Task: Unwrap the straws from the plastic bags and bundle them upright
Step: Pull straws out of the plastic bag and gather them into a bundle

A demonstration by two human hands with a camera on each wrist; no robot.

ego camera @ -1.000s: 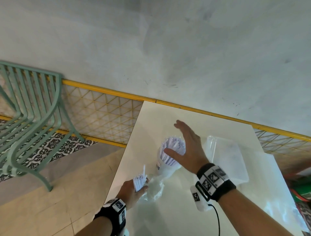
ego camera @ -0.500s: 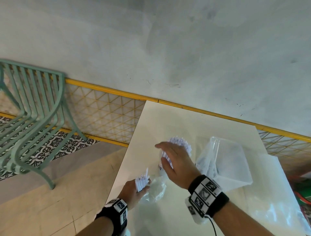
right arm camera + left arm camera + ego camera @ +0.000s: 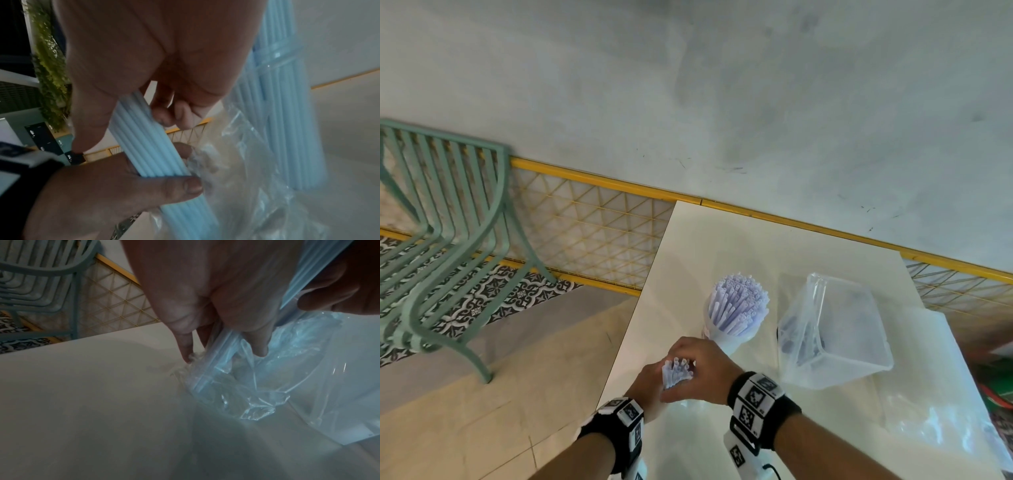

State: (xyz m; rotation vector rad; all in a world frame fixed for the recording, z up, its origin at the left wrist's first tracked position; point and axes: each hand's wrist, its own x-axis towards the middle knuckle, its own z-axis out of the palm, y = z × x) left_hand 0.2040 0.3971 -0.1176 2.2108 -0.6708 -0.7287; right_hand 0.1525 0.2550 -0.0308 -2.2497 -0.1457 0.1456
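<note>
Both hands (image 3: 681, 377) around straws (image 3: 675, 371) in plastic bag (image 3: 257, 386)

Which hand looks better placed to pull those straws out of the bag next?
Probably the right hand: it grips the straws above the plastic bag, while the left hand holds them lower, at the bag.

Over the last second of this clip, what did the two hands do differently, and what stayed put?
The right hand left the upright straws in the cup, came back toward the body and closed round the small bunch of straws. The left hand kept its grip on that bunch and its plastic bag. The cup and the clear container stayed on the table.
</note>
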